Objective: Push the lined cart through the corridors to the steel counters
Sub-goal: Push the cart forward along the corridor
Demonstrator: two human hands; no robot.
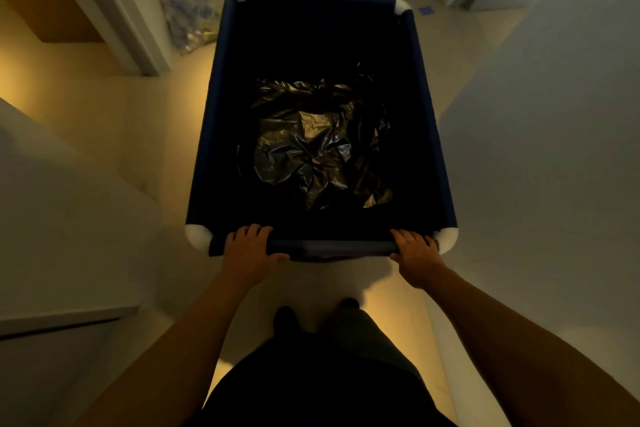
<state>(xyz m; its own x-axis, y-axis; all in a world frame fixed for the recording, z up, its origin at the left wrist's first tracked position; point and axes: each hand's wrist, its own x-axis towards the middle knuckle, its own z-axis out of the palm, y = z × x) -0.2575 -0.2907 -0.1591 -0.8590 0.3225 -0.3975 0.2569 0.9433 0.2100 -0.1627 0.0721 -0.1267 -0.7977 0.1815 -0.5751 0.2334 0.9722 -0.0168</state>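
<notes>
A deep cart [429, 114] with dark blue fabric walls and white corner joints fills the middle of the head view. A crumpled black plastic liner [318, 149] lies at its bottom. My left hand [247, 248] grips the near rail at its left end, fingers curled over the top. At the rail's right end my right hand [414, 251] grips it the same way. Both arms stretch forward from the bottom of the frame. No steel counters are in view.
A narrow corridor with a pale floor [156, 135] runs ahead. White walls close in on the right [540, 135] and left [52, 204]. A door frame [117, 14] stands at the upper left. A clear bag of bottles [194, 0] leans beside the cart's far left corner.
</notes>
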